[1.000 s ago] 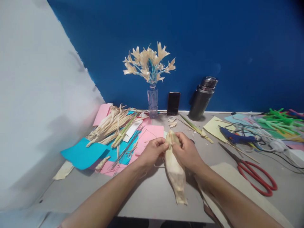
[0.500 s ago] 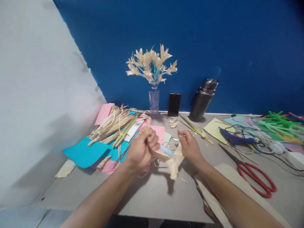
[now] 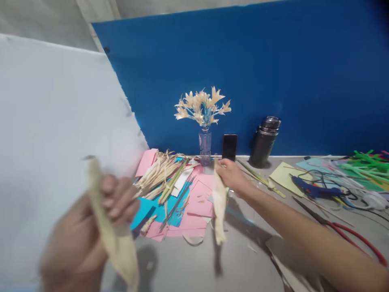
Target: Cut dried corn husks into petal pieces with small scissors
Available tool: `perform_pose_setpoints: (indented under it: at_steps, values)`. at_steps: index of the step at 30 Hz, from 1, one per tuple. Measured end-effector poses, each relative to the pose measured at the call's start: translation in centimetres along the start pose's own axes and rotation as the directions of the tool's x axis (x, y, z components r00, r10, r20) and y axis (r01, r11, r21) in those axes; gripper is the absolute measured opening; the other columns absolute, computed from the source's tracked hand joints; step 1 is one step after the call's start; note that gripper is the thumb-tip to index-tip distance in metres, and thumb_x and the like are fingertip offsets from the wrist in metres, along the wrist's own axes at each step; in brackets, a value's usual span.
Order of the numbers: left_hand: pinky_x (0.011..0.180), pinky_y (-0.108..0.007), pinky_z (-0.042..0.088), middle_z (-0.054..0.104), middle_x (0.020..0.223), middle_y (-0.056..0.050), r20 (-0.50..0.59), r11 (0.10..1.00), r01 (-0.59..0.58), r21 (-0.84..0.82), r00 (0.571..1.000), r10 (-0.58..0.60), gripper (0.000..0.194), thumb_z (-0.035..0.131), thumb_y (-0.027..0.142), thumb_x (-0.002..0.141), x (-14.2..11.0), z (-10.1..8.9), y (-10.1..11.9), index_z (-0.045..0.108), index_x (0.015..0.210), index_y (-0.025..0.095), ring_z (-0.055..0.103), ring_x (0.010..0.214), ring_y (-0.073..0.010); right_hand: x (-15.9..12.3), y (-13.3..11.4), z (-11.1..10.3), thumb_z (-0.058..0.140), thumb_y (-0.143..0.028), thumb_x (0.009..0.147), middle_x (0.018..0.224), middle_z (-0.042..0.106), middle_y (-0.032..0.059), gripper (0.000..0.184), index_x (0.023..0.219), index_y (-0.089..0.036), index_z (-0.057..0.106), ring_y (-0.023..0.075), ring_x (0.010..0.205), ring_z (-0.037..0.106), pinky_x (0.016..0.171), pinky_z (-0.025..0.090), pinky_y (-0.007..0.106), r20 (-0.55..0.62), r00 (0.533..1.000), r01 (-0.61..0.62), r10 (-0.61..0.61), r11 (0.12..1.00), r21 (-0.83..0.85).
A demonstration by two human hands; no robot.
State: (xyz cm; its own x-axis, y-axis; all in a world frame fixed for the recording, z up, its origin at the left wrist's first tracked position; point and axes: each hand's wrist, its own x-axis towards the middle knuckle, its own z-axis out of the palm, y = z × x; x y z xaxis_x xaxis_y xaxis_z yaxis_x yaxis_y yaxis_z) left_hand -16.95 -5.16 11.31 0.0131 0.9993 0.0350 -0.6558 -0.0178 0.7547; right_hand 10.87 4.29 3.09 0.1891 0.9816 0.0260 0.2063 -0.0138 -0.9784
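Observation:
My left hand [image 3: 91, 227] is raised close to the camera at the lower left, blurred, its fingers closed round a pale strip of corn husk [image 3: 114, 239]. My right hand [image 3: 231, 175] is stretched out over the grey table [image 3: 188, 263], pinching the top of a second husk strip [image 3: 219, 207] that hangs down to the table. The two strips are well apart.
A pile of dry husks [image 3: 161, 174] lies on pink and blue paper sheets [image 3: 197, 198]. A vase of husk flowers [image 3: 205, 121], a phone [image 3: 229, 147] and a dark flask [image 3: 264, 141] stand by the blue wall. Red scissors [image 3: 349, 237], a blue glue gun [image 3: 314, 190] and green pipe cleaners [image 3: 367, 162] lie at the right.
The single husk held between both hands has split in two. My left hand has pulled its piece left and up toward the camera; my right hand has moved away with the other. The view has tilted up.

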Motion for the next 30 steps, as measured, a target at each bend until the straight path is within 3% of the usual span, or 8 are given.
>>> perform_pose_setpoints:
  at_steps: [3, 6, 10, 13, 17, 21, 25, 30]
  values:
    - [0.04, -0.018, 0.041, 0.043, 0.061, 0.002, 0.12, 0.99, 0.13, 0.051, 0.984, -0.135, 0.018, 0.069, 0.018, 0.076, 0.4, 3.4, -4.7, 0.053, 0.068, 0.019, 0.041, 0.048, -0.0069, 3.7, -3.7, 5.8, 0.062, -0.026, 0.081, 0.071, 0.065, 0.0023, 0.016, 0.095, -0.017, 0.063, 0.015, 0.052, 0.055, 0.048, 0.04, 0.025, 0.047, 0.999, 0.019, -0.022, 0.999, 0.051]
    - [0.04, -0.016, 0.037, 0.049, 0.067, 0.003, 0.071, 0.976, 0.197, 0.089, 0.977, -0.203, 0.022, 0.076, 0.025, 0.074, 2.0, 4.7, -7.2, 0.055, 0.073, 0.017, 0.043, 0.051, -0.0061, 5.8, -5.3, 8.5, 0.069, -0.034, 0.081, 0.079, 0.068, 0.0039, 0.025, 0.099, -0.017, 0.064, 0.0155, 0.06, 0.06, 0.056, 0.046, 0.027, 0.116, 0.991, 0.058, -0.068, 0.994, 0.088]
    - [0.042, -0.017, 0.038, 0.046, 0.056, 0.007, 0.001, 0.978, 0.148, 0.15, 0.989, -0.15, 0.031, 0.082, 0.03, 0.068, 4.8, 4.3, -9.5, 0.055, 0.075, 0.017, 0.042, 0.046, -0.0058, 3.5, -3.7, 5.5, 0.057, -0.049, 0.09, 0.075, 0.069, 0.0056, 0.035, 0.084, -0.016, 0.064, 0.0152, 0.061, 0.064, 0.053, 0.045, 0.023, 0.241, 0.963, 0.094, -0.119, 0.989, 0.115]
    - [0.045, -0.021, 0.042, 0.054, 0.055, 0.005, 0.068, 0.969, 0.118, 0.215, 0.988, -0.135, 0.035, 0.081, 0.039, 0.068, 6.3, 4.7, -12.9, 0.054, 0.073, 0.018, 0.049, 0.046, -0.0096, -0.2, -0.9, 1.4, 0.045, -0.069, 0.09, 0.07, 0.069, 0.0061, 0.057, 0.082, -0.015, 0.063, 0.0148, 0.053, 0.063, 0.045, 0.041, 0.022, 0.484, 0.871, -0.016, -0.088, 0.979, 0.205]
    - [0.045, -0.024, 0.04, 0.054, 0.053, 0.003, 0.075, 0.9, 0.033, 0.434, 0.995, -0.073, 0.031, 0.068, 0.045, 0.077, 7.1, 6.5, -18.5, 0.054, 0.069, 0.018, 0.05, 0.045, -0.0123, -2.8, 2.6, -2.0, 0.065, -0.065, 0.08, 0.06, 0.058, -0.0018, 0.049, 0.074, -0.017, 0.061, 0.0115, 0.05, 0.053, 0.047, 0.039, 0.022, 0.312, 0.932, 0.123, -0.183, 0.971, 0.205]
    - [0.048, -0.023, 0.035, 0.048, 0.057, 0.004, 0.079, 0.769, -0.095, 0.632, 0.995, 0.058, 0.03, 0.056, 0.042, 0.083, 7.7, 6.7, -21.9, 0.049, 0.065, 0.019, 0.045, 0.052, -0.0116, -2.7, 5.9, -2.4, 0.061, -0.064, 0.083, 0.054, 0.051, -0.0029, 0.049, 0.067, -0.018, 0.057, 0.0113, 0.049, 0.045, 0.047, 0.034, 0.023, 0.153, 0.967, 0.175, -0.202, 0.969, 0.173]
    - [0.051, -0.023, 0.033, 0.045, 0.059, 0.004, 0.135, 0.708, -0.132, 0.694, 0.989, 0.053, 0.03, 0.052, 0.04, 0.084, 8.4, 5.4, -22.8, 0.048, 0.064, 0.019, 0.041, 0.056, -0.0117, -2.4, 8.4, -1.7, 0.061, -0.066, 0.082, 0.051, 0.049, -0.0023, 0.052, 0.062, -0.018, 0.053, 0.011, 0.047, 0.042, 0.045, 0.031, 0.023, 0.14, 0.981, 0.101, -0.137, 0.966, 0.237]
    - [0.051, -0.024, 0.031, 0.042, 0.059, 0.005, 0.158, 0.703, -0.11, 0.703, 0.987, -0.003, 0.03, 0.053, 0.038, 0.085, 8.5, 4.7, -22.5, 0.046, 0.063, 0.019, 0.038, 0.056, -0.0115, -2.3, 9.4, -1.1, 0.056, -0.071, 0.082, 0.054, 0.049, -0.0021, 0.054, 0.066, -0.019, 0.051, 0.0129, 0.048, 0.046, 0.046, 0.039, 0.025, 0.163, 0.984, 0.016, -0.069, 0.952, 0.305]
